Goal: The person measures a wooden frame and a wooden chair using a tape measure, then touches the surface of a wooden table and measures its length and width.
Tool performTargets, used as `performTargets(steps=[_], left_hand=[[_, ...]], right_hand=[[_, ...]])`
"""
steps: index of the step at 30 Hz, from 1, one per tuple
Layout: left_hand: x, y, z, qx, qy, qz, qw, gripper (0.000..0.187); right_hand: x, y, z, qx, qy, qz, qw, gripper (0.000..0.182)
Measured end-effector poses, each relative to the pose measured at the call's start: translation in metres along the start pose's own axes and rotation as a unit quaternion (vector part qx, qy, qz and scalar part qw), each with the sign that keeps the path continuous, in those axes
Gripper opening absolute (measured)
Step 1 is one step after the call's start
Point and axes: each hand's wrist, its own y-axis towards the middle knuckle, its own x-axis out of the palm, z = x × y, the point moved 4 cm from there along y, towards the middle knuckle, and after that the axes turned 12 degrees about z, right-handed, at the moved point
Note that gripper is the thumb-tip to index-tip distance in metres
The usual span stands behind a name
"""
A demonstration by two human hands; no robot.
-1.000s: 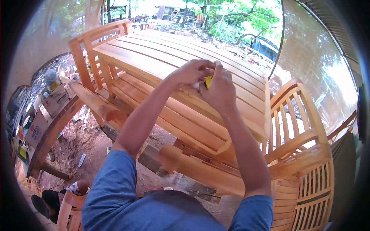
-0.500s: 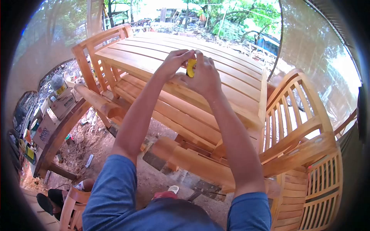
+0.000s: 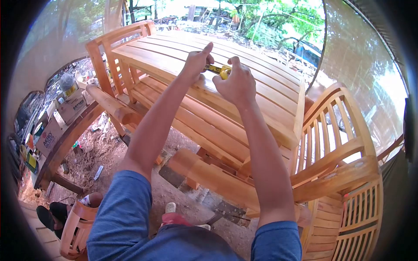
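Note:
Over the slatted wooden tabletop (image 3: pixel 156 52), my right hand (image 3: pixel 239 86) grips the yellow case of a tape measure (image 3: pixel 224 72). A short length of yellow blade (image 3: pixel 213 68) is drawn out to the left of the case. My left hand (image 3: pixel 196 65) has its fingers curled on the free end of that blade, thumb pointing up. The fingertips of that hand are partly hidden. Both hands are just above the table's near edge, and a slatted wooden bench seat (image 3: pixel 191 111) lies below them.
A wooden bench with a slatted back (image 3: pixel 331 126) stands at the right, and a curved armrest (image 3: pixel 213 172) is close in front of me. Boxes (image 3: pixel 72 109) and cans sit on a bench at the left. Part of another person's leg (image 3: pixel 58 213) shows at lower left.
My hands have moved apart, and a stretch of tape blade now shows between them. The left thumb has lifted. My view has shifted slightly.

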Motion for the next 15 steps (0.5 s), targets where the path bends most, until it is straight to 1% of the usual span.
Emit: performTargets(steps=[3,10,13,15], left_hand=[[-0.004,-0.001,0.0,0.004,-0.019,0.011,1.0,0.054],[-0.004,0.001,-0.001,0.015,-0.005,0.008,1.0,0.057],[-0.006,-0.002,0.005,0.088,0.045,0.037,0.994,0.058],[-0.007,-0.01,0.011,0.109,0.064,0.04,0.991,0.057]], right_hand=[[0.006,0.0,0.004,-0.047,0.019,-0.025,0.998,0.04],[0.004,-0.001,0.002,-0.031,0.022,-0.063,0.997,0.042],[0.005,0.001,0.004,-0.04,0.029,-0.065,0.997,0.04],[0.002,0.0,0.003,-0.054,0.036,-0.07,0.995,0.038]])
